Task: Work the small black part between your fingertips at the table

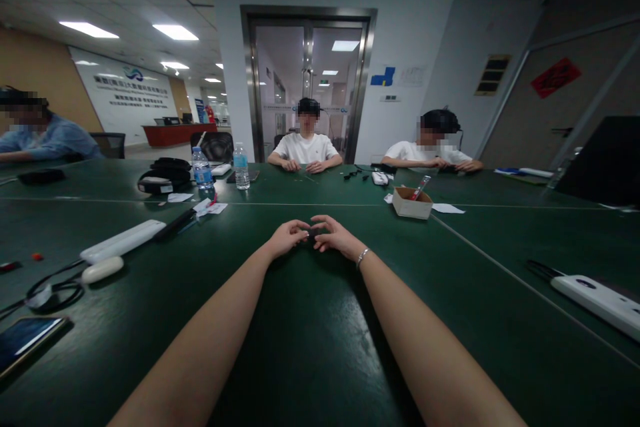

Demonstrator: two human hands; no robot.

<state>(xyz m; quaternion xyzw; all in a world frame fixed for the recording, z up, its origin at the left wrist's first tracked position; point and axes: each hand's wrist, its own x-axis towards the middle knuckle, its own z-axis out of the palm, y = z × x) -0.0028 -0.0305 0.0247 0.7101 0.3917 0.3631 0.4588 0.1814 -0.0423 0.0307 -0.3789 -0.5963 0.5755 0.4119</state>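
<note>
Both hands meet over the middle of the dark green table. A small dark object sits between them, its kind too small to make out. My left hand pinches it from the left, thumb and fingers closed. From the right, my right hand has its fingers curled round the same object, the index finger raised above it. A silver bracelet circles the right wrist. The fingers partly hide the object.
A small cardboard box stands ahead right; water bottles stand ahead left. Left lie a white power strip, a white oval case and a phone. Another power strip lies right. Several people sit around the table.
</note>
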